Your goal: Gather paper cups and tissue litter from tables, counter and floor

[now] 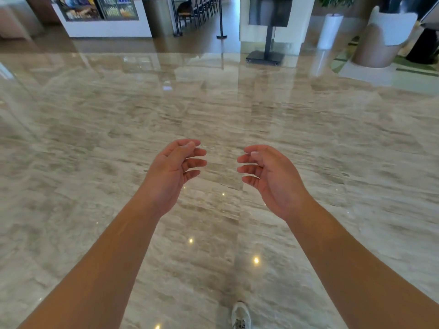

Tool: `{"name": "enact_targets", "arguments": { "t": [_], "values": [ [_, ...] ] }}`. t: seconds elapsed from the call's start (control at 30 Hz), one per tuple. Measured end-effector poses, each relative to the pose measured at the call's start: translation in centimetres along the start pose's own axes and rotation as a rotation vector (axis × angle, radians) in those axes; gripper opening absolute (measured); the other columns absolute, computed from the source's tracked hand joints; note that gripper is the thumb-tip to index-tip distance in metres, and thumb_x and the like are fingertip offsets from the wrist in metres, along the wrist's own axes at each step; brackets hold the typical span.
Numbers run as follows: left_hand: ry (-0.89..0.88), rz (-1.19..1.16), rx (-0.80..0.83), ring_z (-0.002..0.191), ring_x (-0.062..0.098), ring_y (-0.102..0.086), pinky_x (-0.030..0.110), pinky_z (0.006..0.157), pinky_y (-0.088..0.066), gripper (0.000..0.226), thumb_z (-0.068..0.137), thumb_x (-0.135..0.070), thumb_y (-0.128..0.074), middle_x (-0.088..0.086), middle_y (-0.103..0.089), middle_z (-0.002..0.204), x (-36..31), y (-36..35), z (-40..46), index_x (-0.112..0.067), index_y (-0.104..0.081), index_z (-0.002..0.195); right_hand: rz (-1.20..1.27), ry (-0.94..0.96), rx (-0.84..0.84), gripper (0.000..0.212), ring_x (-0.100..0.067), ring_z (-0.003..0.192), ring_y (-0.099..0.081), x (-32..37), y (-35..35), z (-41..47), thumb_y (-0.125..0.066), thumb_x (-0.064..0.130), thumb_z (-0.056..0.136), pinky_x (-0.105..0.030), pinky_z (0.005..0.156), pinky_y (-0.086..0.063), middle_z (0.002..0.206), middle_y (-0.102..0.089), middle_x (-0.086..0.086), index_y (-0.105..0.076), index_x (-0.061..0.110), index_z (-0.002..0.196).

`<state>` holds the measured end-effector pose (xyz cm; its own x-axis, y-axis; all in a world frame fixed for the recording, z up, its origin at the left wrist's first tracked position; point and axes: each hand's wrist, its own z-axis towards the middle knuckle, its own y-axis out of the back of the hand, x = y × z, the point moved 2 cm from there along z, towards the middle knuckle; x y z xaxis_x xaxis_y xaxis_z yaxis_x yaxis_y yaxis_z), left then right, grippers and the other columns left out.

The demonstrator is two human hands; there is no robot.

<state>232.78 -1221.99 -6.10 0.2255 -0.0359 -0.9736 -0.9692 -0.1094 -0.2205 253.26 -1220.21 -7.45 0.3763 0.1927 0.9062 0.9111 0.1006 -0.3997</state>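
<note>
I see my left hand [174,169] and right hand [268,173] apart, fingers loosely curled, holding nothing, above the marble floor [95,143].

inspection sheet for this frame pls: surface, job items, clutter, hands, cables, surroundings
Surface: polished marble floor, glossy, reflecting ceiling lights.
Job's things: nothing seen; no cups or tissue in view.
Clutter: nothing seen on the visible floor.
Hands: left hand and right hand held out over the floor, palms facing each other, fingers loosely curled, both holding nothing.
Cables: nothing seen.
Surroundings: white shoe at the bottom edge; screen stand far ahead; counter with a display case at far left; barrier post centre; white planter and a white and tan seat at far right.
</note>
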Motion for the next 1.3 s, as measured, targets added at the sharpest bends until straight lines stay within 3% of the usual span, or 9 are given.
{"name": "enact_targets", "arguments": {
  "t": [0.3, 0.63, 0.93, 1.3],
  "values": [
    [-0.042, -0.006, -0.008, 0.080, 0.012, -0.071, 0.026, 0.071, -0.052, 0.024, 0.084, -0.035, -0.062, -0.001, -0.075, 0.094, -2.9, -0.6, 14.6, -0.022, -0.068, 0.103, -0.014, 0.051, 0.065, 0.016, -0.018, 0.077, -0.067, 4.7, -0.6, 14.3, -0.055, 0.014, 0.088, -0.028, 0.064, -0.052, 0.089, -0.073, -0.006, -0.068, 0.015, 0.097],
    [0.007, -0.032, -0.013, 0.082, 0.013, -0.071, 0.028, 0.074, -0.052, 0.027, 0.084, -0.036, -0.063, -0.001, -0.075, 0.095, -1.6, 4.1, 32.0, -0.021, -0.068, 0.105, -0.038, 0.020, 0.039, 0.017, -0.017, 0.077, -0.067, 3.4, -2.8, 31.8, -0.056, 0.016, 0.086, -0.029, 0.064, -0.052, 0.091, -0.072, -0.007, -0.068, 0.014, 0.098],
    [0.023, -0.052, 0.058, 0.081, 0.012, -0.071, 0.029, 0.074, -0.050, 0.025, 0.084, -0.036, -0.063, -0.001, -0.075, 0.095, -4.2, 9.6, 52.7, -0.022, -0.069, 0.104, -0.052, 0.012, -0.027, 0.019, -0.019, 0.077, -0.067, 3.8, -9.3, 52.2, -0.058, 0.017, 0.083, -0.029, 0.064, -0.052, 0.090, -0.073, -0.008, -0.069, 0.013, 0.098],
    [-0.030, -0.057, 0.086, 0.079, 0.012, -0.070, 0.028, 0.073, -0.050, 0.026, 0.082, -0.035, -0.062, 0.000, -0.075, 0.094, -9.2, 13.8, 70.1, -0.021, -0.069, 0.103, -0.059, 0.074, -0.008, 0.017, -0.018, 0.076, -0.067, 6.7, -14.6, 69.3, -0.057, 0.017, 0.086, -0.028, 0.064, -0.053, 0.090, -0.073, -0.006, -0.069, 0.015, 0.097]
  ]
}}
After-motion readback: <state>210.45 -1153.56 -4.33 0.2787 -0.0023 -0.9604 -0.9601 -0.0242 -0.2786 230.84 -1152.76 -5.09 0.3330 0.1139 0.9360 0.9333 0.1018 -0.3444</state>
